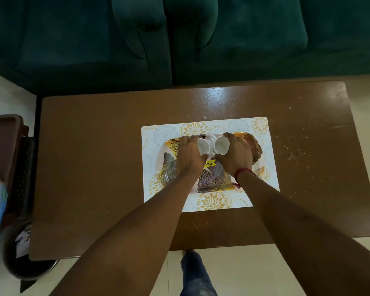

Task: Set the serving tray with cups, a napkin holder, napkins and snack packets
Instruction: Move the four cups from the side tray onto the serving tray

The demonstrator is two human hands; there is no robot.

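Observation:
A serving tray with a gold fan pattern and a yellow price sticker lies on a white floral placemat on the brown table. Two white cups stand side by side at the tray's far edge, their handles touching in the middle. My left hand is wrapped around the left cup. My right hand grips the right cup. Both hands cover much of the tray. No napkin holder, napkins or snack packets are visible on it.
The brown table stands before a dark green sofa. At the left edge are a brown side stand holding blurred white and blue items, and a dark round bin on the floor. My leg shows below the table's near edge.

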